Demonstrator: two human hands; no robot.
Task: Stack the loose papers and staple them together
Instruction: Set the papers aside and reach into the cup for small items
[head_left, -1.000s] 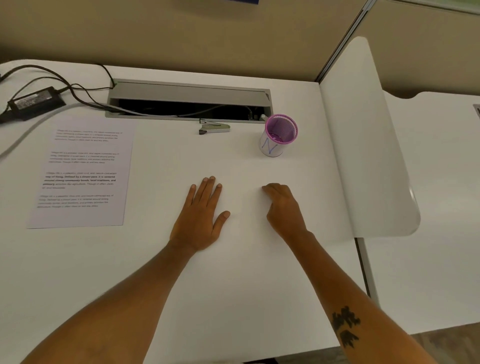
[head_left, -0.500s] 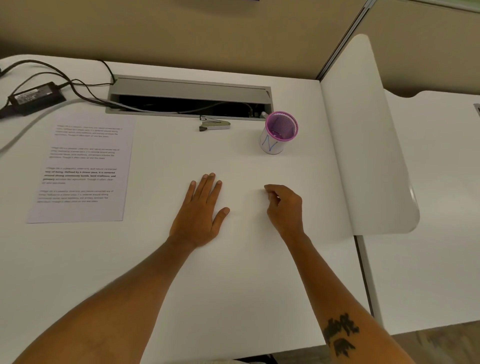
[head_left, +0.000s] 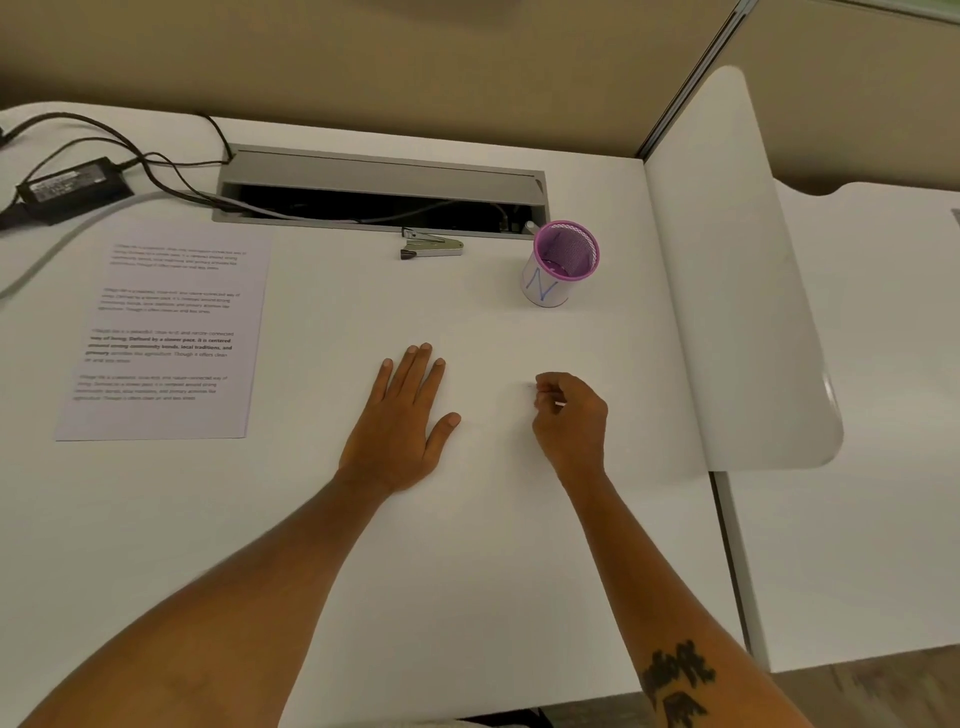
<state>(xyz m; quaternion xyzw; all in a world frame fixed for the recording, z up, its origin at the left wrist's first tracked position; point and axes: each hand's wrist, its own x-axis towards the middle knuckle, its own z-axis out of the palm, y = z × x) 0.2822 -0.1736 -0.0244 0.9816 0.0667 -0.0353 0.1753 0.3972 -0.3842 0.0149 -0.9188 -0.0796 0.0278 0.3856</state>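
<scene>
left hand (head_left: 400, 431) flat on desk (head_left: 467, 571), fingers spread | right hand (head_left: 571, 421) fingers curled together, nothing visibly pinched | paper (head_left: 166, 332) far left | stapler (head_left: 431, 245) behind

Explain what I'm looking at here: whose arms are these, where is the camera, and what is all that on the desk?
There is no robot: a person wears a camera on their head, looking down at their own bare arms. The left hand lies flat and open on the white desk. The right hand is curled with fingertips pinched together; whether it holds something tiny is too small to tell. On the left lies a printed white paper sheet. At the back, a small grey metal stapler sits before the grey cable trough, beside a purple mesh pen cup. A black power adapter rests far left.
</scene>
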